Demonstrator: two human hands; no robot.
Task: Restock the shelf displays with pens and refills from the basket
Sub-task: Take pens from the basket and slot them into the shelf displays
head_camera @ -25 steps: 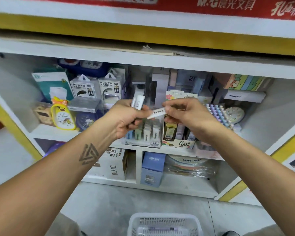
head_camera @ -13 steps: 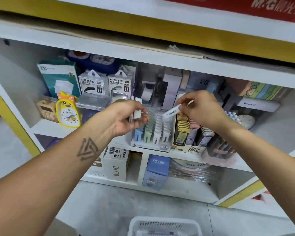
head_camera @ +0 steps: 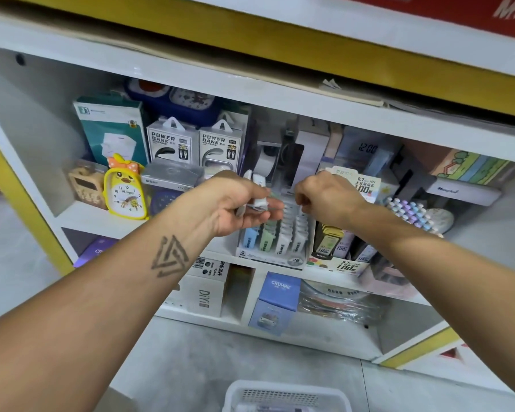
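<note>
A white shop shelf unit [head_camera: 191, 81] with yellow edging filled the view, crammed with boxed power banks, a yellow duck-shaped alarm clock [head_camera: 125, 188] and stationery packs, and there you were, right at its middle shelf! Your left hand [head_camera: 235, 206] had its fingers curled round a small clutch of white refill cases [head_camera: 257, 191], held just in front of the clear tiered display tray of pastel refill cases [head_camera: 275, 239]. Your right hand [head_camera: 327, 197] hung over the back rows of that tray, fingers curled in and pinched together; whether a case sat between them, I could not tell, the knuckles hid it. This looked like the slotting step, one case at a time into the tray's rows. The next move, I reckoned, called for you to pluck another case from the left hand and line it up upright with a free slot. Down at the bottom edge waited the white plastic basket [head_camera: 286, 395], something pale lying in it.
</note>
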